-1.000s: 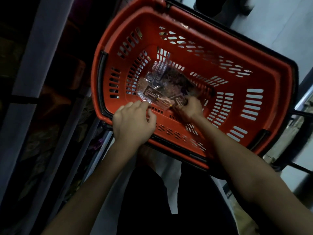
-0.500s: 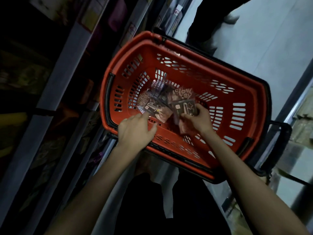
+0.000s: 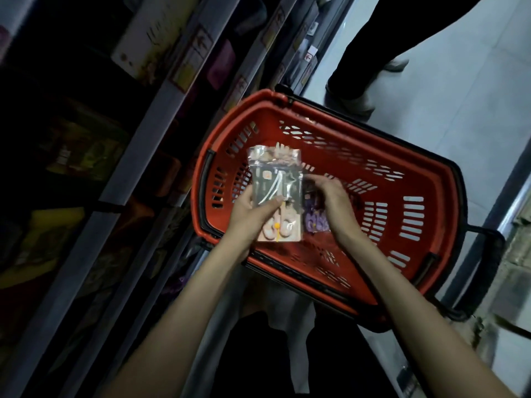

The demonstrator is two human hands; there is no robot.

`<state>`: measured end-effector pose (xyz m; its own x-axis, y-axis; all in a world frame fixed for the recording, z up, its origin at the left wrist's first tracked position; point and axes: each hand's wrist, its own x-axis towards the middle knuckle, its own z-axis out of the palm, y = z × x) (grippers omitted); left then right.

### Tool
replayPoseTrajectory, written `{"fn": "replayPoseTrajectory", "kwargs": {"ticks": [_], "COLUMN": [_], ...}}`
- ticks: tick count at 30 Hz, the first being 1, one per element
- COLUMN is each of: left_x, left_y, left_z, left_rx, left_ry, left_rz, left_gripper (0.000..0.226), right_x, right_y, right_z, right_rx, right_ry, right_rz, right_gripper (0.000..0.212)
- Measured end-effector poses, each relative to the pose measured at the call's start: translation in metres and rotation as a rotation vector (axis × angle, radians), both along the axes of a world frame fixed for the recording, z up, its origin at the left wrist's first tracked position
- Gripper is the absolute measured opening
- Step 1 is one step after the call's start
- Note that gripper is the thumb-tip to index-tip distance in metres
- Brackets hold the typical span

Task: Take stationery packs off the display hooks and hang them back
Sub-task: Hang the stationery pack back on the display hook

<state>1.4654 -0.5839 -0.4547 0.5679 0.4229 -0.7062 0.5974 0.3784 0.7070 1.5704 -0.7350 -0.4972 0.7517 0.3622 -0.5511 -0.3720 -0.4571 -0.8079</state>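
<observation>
Packs: a clear-sleeved stationery pack (image 3: 275,179) with a dark card insert and a pink lower part is held above the red basket (image 3: 439,219). A purple pack (image 3: 314,222) sits just to its right, touching or nearly so. I cannot tell whether the clear one is a single pack or several stacked.
Left hand: the left hand (image 3: 253,209) grips the clear pack from its left edge, thumb laid across the front and fingers hidden behind.
Right hand: the right hand (image 3: 334,201) has its fingers curled over the purple pack's top, pinching it. The fingertips also reach the clear pack's right edge.
Handling: the packs are probably light, with thin, glossy film that slips and crinkles and a stiffer card inside. The loose contents may shift if tilted.
Where to hold: likely by the card-backed sides, leaving the silvery header strip at the far end free for a hook.
Surroundings: dim display shelves (image 3: 161,116) run along the left. Another person's legs (image 3: 370,53) stand on the pale floor (image 3: 465,87) at the far right.
Hooks: none can be made out in the dark shelving.
</observation>
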Motion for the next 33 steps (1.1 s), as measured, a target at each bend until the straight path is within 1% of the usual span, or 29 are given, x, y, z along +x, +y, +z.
{"fn": "replayPoseTrajectory", "kwargs": {"ticks": [1,2,4,5,6,10,12,14,18,20,21,23,25,28,30,33], "left_x": [-0.002,-0.003,-0.006,-0.006,-0.007,-0.012,-0.014,-0.016,-0.017,-0.017,-0.017,-0.017,-0.016,-0.013,-0.011,-0.011], "left_y": [0.006,0.011,0.021,0.026,0.03,0.037,0.039,0.041,0.043,0.043,0.043,0.042,0.042,0.04,0.04,0.041], "left_z": [0.002,0.005,0.012,0.015,0.018,0.02,0.017,0.013,0.01,0.009,0.009,0.007,0.007,0.009,0.009,0.008], "left_rx": [0.041,0.08,0.127,0.14,0.148,0.189,0.203,0.222,0.226,0.229,0.229,0.231,0.236,0.241,0.252,0.28], "left_ry": [0.001,-0.002,-0.008,-0.013,-0.014,-0.019,-0.02,-0.026,-0.035,-0.039,-0.034,-0.023,-0.011,-0.006,0.002,0.02], "left_rz": [0.017,0.027,0.042,0.045,0.049,0.054,0.053,0.054,0.073,0.087,0.092,0.098,0.093,0.098,0.109,0.087], "left_gripper": [0.03,0.03,0.035,0.037,0.039,0.041,0.039,0.039,0.037,0.036,0.035,0.035,0.035,0.034,0.029,0.018], "right_x": [0.005,0.009,0.009,0.006,0.001,-0.019,-0.029,-0.037,-0.04,-0.037,-0.036,-0.034,-0.033,-0.032,-0.032,-0.031], "right_y": [-0.003,-0.005,-0.008,-0.007,-0.005,0.011,0.021,0.029,0.042,0.047,0.049,0.051,0.052,0.047,0.039,0.027], "right_z": [-0.008,-0.021,-0.051,-0.065,-0.082,-0.13,-0.145,-0.158,-0.171,-0.178,-0.18,-0.184,-0.183,-0.176,-0.171,-0.164], "right_rx": [-0.039,-0.084,-0.196,-0.25,-0.314,-0.556,-0.62,-0.668,-0.769,-0.822,-0.851,-0.873,-0.849,-0.744,-0.695,-0.674], "right_ry": [-0.043,-0.063,-0.047,-0.052,-0.082,-0.217,-0.268,-0.299,-0.345,-0.378,-0.385,-0.415,-0.413,-0.326,-0.298,-0.313], "right_rz": [-0.042,-0.085,-0.085,-0.021,0.073,0.549,0.671,0.703,0.666,0.669,0.688,0.726,0.758,0.709,0.675,0.652], "right_gripper": [0.035,0.03,0.017,0.017,0.021,0.045,0.044,0.045,0.068,0.071,0.069,0.058,0.042,0.031,0.03,0.037]}}
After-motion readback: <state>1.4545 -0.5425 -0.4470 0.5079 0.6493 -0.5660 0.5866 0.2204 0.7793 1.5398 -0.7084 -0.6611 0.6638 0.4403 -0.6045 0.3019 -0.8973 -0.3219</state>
